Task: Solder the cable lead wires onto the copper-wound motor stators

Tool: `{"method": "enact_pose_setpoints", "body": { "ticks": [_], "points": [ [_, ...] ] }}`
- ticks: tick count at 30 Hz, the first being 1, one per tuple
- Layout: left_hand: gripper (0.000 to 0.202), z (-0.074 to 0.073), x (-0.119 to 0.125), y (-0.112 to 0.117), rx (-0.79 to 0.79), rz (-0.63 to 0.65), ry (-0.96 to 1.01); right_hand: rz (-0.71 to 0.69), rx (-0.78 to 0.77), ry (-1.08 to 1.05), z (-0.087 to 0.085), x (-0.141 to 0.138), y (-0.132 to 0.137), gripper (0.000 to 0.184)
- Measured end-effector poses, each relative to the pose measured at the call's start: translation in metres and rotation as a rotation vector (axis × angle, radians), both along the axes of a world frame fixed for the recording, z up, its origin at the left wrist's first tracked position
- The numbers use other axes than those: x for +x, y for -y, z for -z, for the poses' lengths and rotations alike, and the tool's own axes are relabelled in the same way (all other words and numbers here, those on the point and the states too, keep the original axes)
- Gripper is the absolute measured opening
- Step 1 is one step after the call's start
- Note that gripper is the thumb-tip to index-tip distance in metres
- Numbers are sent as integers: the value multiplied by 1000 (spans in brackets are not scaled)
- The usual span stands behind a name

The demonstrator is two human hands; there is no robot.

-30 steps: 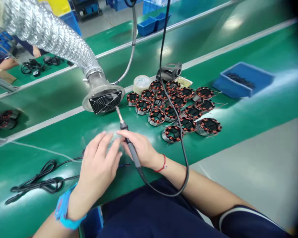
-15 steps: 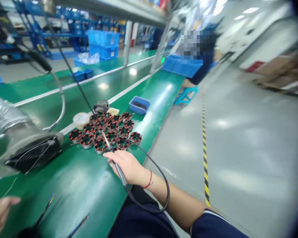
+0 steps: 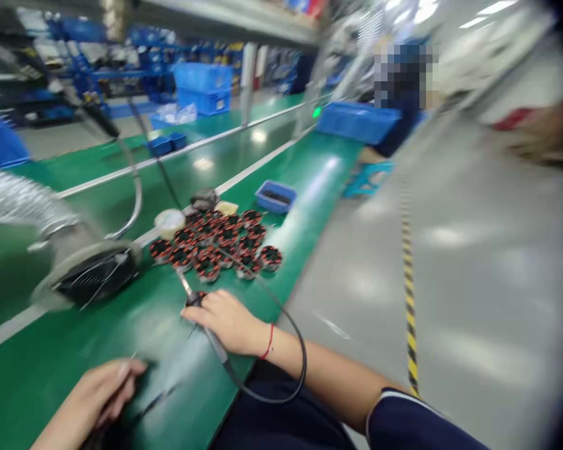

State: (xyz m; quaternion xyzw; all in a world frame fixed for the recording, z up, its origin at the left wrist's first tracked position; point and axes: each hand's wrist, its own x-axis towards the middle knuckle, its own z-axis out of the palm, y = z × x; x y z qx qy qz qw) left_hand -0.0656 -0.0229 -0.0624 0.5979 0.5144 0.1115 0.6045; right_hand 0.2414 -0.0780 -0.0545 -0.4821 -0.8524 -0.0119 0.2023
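Observation:
My right hand (image 3: 229,319) is closed round a soldering iron (image 3: 216,344), its metal tip pointing away toward the front of a cluster of motor stators (image 3: 207,267) with orange windings. A bit of orange and black, perhaps another stator, shows by the fingers; the hand hides most of it. Lower left, my left hand (image 3: 107,387) has its fingers closed, and a thin light wire sticks up at the fingertips. Beside that hand a dark cable (image 3: 159,397) lies blurred on the green bench (image 3: 122,325).
A fume extractor hood (image 3: 96,281) with a foil duct stands at left. Behind the stators are a roll of tape (image 3: 169,222) and a small blue bin (image 3: 276,197). The iron's black cord (image 3: 304,356) loops over my right forearm. A person sits farther along the bench.
My right hand has drawn the soldering iron back from over the stators toward me. My left hand has come in from the left edge toward the middle. The view has shifted slightly.

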Motion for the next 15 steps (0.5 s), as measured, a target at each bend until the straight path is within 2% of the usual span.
{"method": "enact_pose_setpoints", "body": {
  "ticks": [3, 6, 10, 13, 15],
  "points": [
    [46, -33, 13, 14, -128, -272, 194, -130, -16, -122, 3, -27, -12, 35],
    [44, -40, 21, 7, -116, -433, 325, -215, -40, -191, 4, -50, -20, 36],
    [43, -38, 20, 7, -103, -479, 329, -337, -102, -221, 3, -67, -16, 37],
    [39, -38, 20, 12, -116, -394, 223, -343, -154, -302, 4, -66, -15, 38],
    [36, -38, 19, 12, -138, -332, 191, -316, -186, -361, 4, -63, -19, 46]
  ]
}}
